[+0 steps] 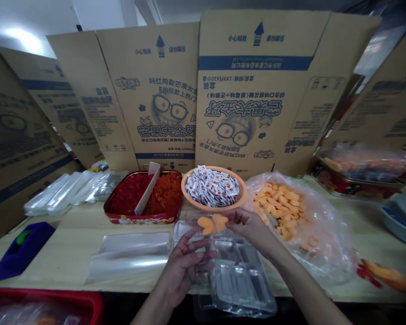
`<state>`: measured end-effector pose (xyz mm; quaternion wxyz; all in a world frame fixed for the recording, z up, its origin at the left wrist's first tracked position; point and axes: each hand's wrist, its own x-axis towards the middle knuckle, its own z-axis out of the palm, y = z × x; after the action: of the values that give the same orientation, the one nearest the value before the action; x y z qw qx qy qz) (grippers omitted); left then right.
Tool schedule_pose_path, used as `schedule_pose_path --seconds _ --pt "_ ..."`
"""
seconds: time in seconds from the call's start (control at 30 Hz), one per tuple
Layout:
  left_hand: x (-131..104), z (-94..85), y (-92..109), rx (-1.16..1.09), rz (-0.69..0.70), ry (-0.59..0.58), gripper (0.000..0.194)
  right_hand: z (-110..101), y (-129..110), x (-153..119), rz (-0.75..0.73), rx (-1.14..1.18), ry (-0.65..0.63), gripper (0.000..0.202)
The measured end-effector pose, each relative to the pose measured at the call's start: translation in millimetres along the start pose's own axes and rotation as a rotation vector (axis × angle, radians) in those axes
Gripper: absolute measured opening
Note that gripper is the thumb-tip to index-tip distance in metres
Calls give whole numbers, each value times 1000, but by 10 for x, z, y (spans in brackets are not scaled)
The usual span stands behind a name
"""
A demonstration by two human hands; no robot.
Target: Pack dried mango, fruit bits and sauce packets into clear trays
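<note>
Two orange candy-like pieces, a left one [206,225] and a right one [219,222], sit side by side at the far end of a clear plastic tray [192,217]. My right hand [245,227] pinches the right piece between thumb and fingertips. At the tray's left side, my left hand [186,262] has its thumb and fingers around the clear plastic, some fingers showing blurred through it. More clear compartment trays [242,280] lie stacked just below my right hand, overhanging the front edge of the table. Glare makes the tray's outline hard to follow.
Behind the trays stand an orange bowl [245,192] of small white sachets and a red tin [135,220] with two reddish fillings. A plastic bag [328,257] holds orange pieces. Clear sleeves [131,253] and a blue tape dispenser [20,253] lie left. Cardboard [176,67] walls the back.
</note>
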<state>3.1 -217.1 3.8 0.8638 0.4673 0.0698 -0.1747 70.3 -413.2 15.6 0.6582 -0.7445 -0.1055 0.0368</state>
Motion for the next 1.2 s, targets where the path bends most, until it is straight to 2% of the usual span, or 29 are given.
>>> schedule_pose_path --seconds 0.17,0.27,0.33,0.47,0.57,0.73,0.93,1.07,1.2 --pt "-120 -163 59 -26 15 28 70 200 -35 36 -240 -359 -26 21" --pt "-196 -260 97 -47 20 39 69 315 -24 60 -301 -491 -14 23" --pt "-244 -322 127 -56 29 43 70 395 3 69 -328 -534 -4 25" --pt "-325 -450 187 -72 49 41 73 599 46 56 -441 -550 -91 22" --pt "-388 -565 248 -78 59 38 73 757 20 46 -505 -598 -92 24" --pt "-580 -856 429 -76 78 76 73 924 -133 123 -458 -620 -38 25" --pt "-865 -1317 672 -136 147 219 78 1140 -212 500 -319 -899 -151 15" --pt "-959 -1510 807 -178 208 262 81 1455 -245 901 -301 -878 -73 16" --pt "-1043 -1572 948 -174 258 316 85 1854 -266 1268 -301 -916 -109 17"
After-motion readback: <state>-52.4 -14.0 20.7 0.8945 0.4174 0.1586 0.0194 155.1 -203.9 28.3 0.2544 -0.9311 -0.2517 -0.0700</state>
